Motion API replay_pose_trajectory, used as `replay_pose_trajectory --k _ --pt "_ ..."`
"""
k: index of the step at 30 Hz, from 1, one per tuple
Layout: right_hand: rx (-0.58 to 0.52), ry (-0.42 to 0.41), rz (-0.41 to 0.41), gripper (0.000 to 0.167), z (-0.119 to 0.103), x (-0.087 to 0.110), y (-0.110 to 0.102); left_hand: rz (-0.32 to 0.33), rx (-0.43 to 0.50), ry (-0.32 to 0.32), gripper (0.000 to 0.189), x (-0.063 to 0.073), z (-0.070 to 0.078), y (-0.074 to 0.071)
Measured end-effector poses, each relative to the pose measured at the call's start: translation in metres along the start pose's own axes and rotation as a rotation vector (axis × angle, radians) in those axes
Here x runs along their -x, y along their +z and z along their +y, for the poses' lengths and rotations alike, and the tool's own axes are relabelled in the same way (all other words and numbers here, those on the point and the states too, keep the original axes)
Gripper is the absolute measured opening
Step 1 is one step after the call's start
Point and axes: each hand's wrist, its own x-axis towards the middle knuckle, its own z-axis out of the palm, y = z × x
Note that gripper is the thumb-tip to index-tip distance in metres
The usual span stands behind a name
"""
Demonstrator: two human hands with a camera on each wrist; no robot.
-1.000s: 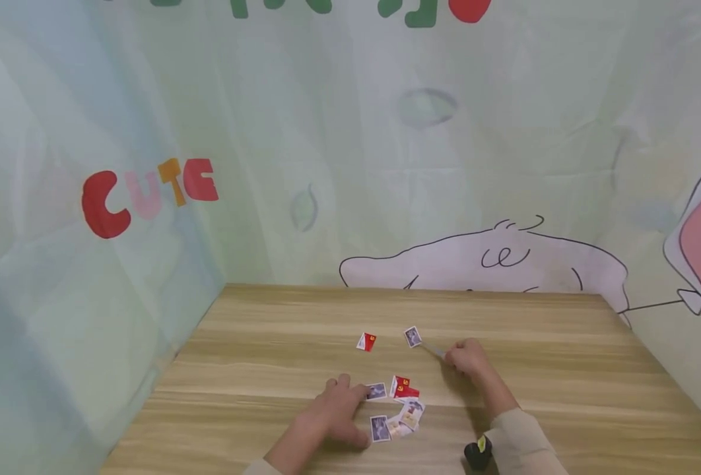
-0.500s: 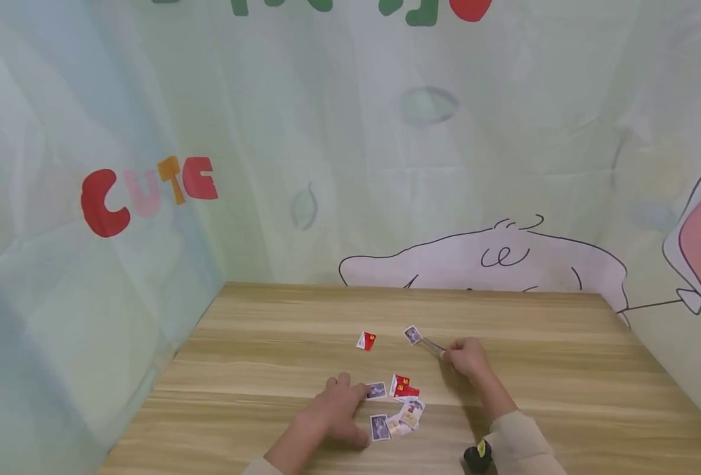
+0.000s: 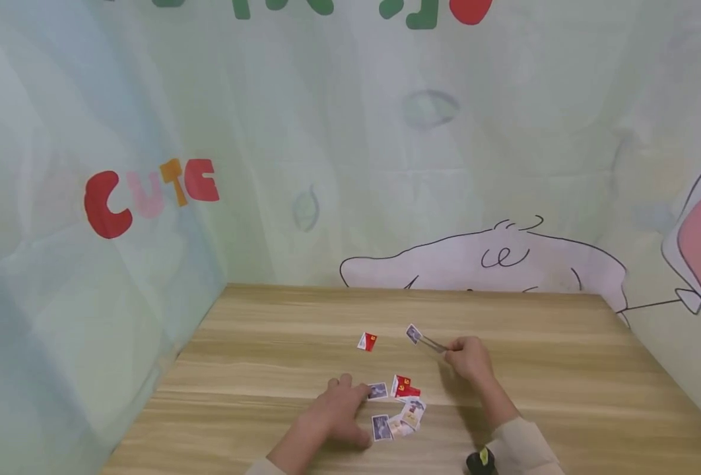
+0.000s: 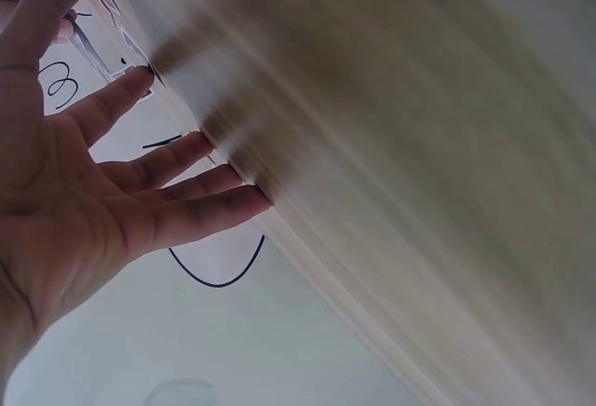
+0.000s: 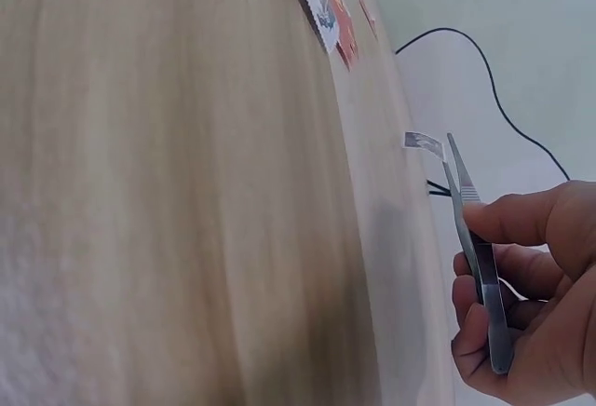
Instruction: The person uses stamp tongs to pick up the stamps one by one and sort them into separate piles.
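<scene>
My right hand [image 3: 470, 359] pinches a pair of metal tweezers [image 5: 481, 271] between thumb and fingers. At the tweezers' tips is a small grey-purple stamp [image 3: 413, 334] with a white border; in the right wrist view this stamp [image 5: 424, 142] looks bent and tilted. My left hand [image 3: 335, 412] rests on its fingertips, fingers spread and straight. Its index fingertip is right at the edge of another grey-purple stamp [image 3: 377, 391]. A third such stamp [image 3: 381, 427] lies near the left thumb, beside overlapping pale picture stamps [image 3: 412, 413].
Red stamps [image 3: 404, 386] lie above the pale ones, and a lone red-and-white stamp [image 3: 367, 342] lies farther back. The wood-grain table [image 3: 255, 330] ends at a printed cloth backdrop [image 3: 350, 165]. A black wrist device [image 3: 480, 461] sits at my right sleeve.
The stamp at the tweezers has tilted and shifted slightly right, looking narrower than before. The tweezers have turned a little in my right hand. My left hand stays in place.
</scene>
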Motion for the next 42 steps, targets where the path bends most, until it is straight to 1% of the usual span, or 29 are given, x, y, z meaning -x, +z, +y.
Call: replay_pose_trajectory --k 6,11,16,19,21,27,37,42 --pt "-0.009 0.032 -0.005 0.008 -0.003 0.002 -0.006 -0.007 -0.001 0.002 0.081 -0.001 -0.001 0.000" --pt "-0.015 0.017 -0.012 0.010 -0.003 0.006 -0.010 -0.014 0.010 -0.007 0.081 0.000 0.000 -0.001" --pt "-0.012 0.018 -0.016 0.009 0.000 0.011 -0.012 -0.011 0.012 -0.002 0.080 0.000 0.001 -0.002" --pt "0.006 -0.011 -0.008 0.006 0.001 0.015 -0.014 -0.007 0.011 0.008 0.080 0.000 0.001 -0.002" --pt "0.018 -0.042 -0.018 0.005 0.001 0.018 -0.015 -0.005 0.009 0.011 0.081 0.000 0.001 -0.003" --pt "0.038 -0.124 -0.079 0.005 0.002 0.023 -0.016 -0.007 0.021 0.007 0.083 -0.002 -0.001 -0.003" --pt "0.029 -0.178 -0.130 0.008 0.000 0.027 -0.017 -0.010 0.028 0.011 0.083 -0.002 -0.001 -0.003" --pt "0.019 -0.270 -0.148 0.009 0.007 0.025 -0.017 -0.003 0.028 0.008 0.083 -0.002 0.000 -0.003"
